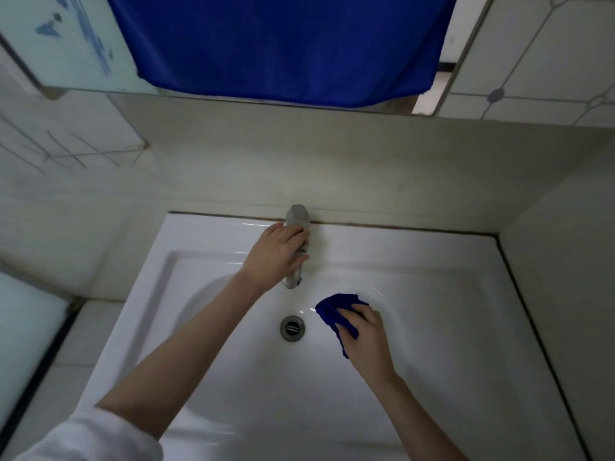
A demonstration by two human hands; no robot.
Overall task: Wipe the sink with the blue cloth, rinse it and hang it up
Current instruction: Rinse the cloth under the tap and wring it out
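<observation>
Sleeve (pixel 83 437) nearest; left hand (pixel 276 257) fingers wrap tap (pixel 298 217); right hand (pixel 362 331) fingers clutch blue cloth (pixel 336 306) beside drain (pixel 292 327); towel (pixel 283 44) above.

Blue cloth (pixel 334 309), bunched up, gripped under the right hand (pixel 364 331), pressed down against the white sink (pixel 432 294) basin.

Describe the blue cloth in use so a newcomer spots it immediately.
Start at the white sink. In its basin, right of the metal drain, the right hand holds a small bunched blue cloth. Unlike the large blue towel hanging above, it is crumpled and hand-held.
</observation>
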